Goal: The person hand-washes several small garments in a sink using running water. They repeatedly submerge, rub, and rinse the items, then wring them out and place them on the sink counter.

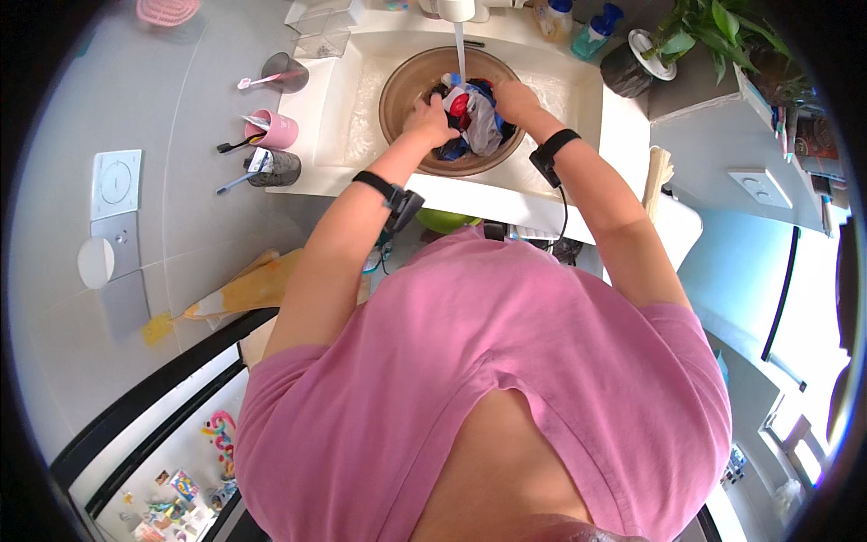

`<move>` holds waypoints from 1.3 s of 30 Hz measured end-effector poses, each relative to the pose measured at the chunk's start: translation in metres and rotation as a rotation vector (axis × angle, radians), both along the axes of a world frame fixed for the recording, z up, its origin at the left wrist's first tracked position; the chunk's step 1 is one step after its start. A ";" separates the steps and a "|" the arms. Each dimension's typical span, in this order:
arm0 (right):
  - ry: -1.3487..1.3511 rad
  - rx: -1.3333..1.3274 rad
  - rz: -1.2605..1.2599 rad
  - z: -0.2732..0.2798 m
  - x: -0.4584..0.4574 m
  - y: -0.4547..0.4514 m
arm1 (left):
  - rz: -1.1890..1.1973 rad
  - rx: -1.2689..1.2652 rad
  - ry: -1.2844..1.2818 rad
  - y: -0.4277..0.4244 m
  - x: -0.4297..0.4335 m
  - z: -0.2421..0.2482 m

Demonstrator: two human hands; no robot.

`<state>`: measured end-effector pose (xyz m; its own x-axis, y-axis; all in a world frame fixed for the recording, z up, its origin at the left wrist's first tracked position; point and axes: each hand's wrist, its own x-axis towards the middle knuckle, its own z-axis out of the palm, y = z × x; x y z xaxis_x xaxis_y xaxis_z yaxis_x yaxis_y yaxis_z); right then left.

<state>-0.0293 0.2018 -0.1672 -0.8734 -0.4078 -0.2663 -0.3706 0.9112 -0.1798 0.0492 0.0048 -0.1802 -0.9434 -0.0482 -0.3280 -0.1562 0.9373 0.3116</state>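
Water runs from the faucet point(456, 9) onto a bundle of wet cloth items point(482, 122), grey, blue, black and red, in a round brown basin point(399, 81). The basin stands inside a white rectangular sink point(589, 101). My left hand point(431, 123) lies on the bundle's left side, thumb and fingers spread; whether it grips any cloth is not clear. On the right edge of the bundle, my right hand point(515, 103) has its fingers curled on blue cloth. Both wrists wear black straps with small devices.
Left of the sink stand a dark cup point(284, 73), a pink cup point(279, 130) and a black cup point(283, 169) with toothbrushes. Pump bottles point(596, 32) and a potted plant point(626, 68) are at the back right. A cable hangs from my right wrist.
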 end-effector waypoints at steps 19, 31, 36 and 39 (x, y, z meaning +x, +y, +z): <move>-0.338 -0.226 0.356 -0.028 0.001 0.000 | 0.148 0.990 0.038 -0.058 -0.043 0.093; -0.578 -1.252 -0.433 0.005 -0.014 -0.017 | 0.338 1.307 0.007 -0.038 -0.049 0.042; 0.082 -0.950 -0.112 0.018 -0.003 -0.047 | 0.695 1.819 -0.556 -0.015 -0.066 0.008; 0.323 -0.866 0.020 0.032 0.026 -0.069 | 0.543 2.015 -0.531 0.003 -0.084 -0.009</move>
<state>-0.0030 0.1327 -0.1351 -0.8427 -0.3670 0.3938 -0.5358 0.5001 -0.6804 -0.0349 0.0074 -0.1890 -0.7868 0.4486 -0.4239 -0.6086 -0.6782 0.4119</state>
